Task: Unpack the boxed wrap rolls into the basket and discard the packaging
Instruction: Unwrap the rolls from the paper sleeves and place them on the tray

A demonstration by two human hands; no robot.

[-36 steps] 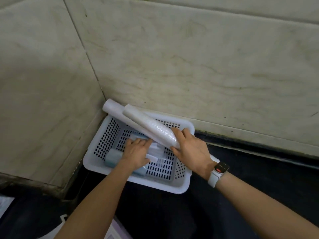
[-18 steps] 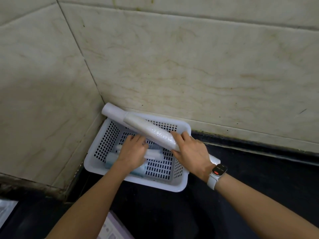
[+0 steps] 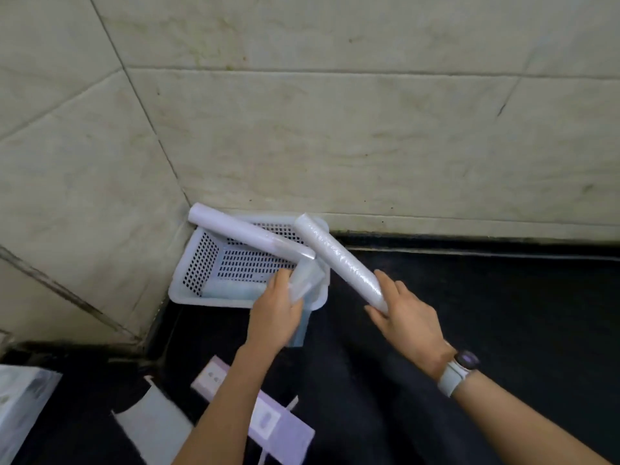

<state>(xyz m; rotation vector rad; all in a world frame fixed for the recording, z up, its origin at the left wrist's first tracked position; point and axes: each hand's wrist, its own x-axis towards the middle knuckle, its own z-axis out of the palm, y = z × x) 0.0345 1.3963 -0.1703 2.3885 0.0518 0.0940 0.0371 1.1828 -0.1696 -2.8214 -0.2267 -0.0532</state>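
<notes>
A white perforated basket (image 3: 198, 263) sits in the wall corner on the dark counter. A long white roll (image 3: 235, 229) lies slanted across the basket's top, its far end on the corner rim. My right hand (image 3: 406, 317) grips the near end of a second clear-wrapped roll (image 3: 335, 256), which points up toward the basket's far right corner. My left hand (image 3: 273, 313) holds a pale blue translucent pack (image 3: 303, 283) over the basket's near right rim. Another pale roll (image 3: 231, 292) lies inside along the near wall.
An opened lilac box (image 3: 281, 427) lies on the counter under my left forearm. A white flap of packaging (image 3: 154, 421) lies left of it, and a white bag or box (image 3: 20, 401) sits at the far left edge. Tiled walls close off the back and left.
My right hand has swung the clear-wrapped roll off the other roll, its near end now out to the right of the basket. My left hand has lifted a pale blue pack out to the near right rim.
</notes>
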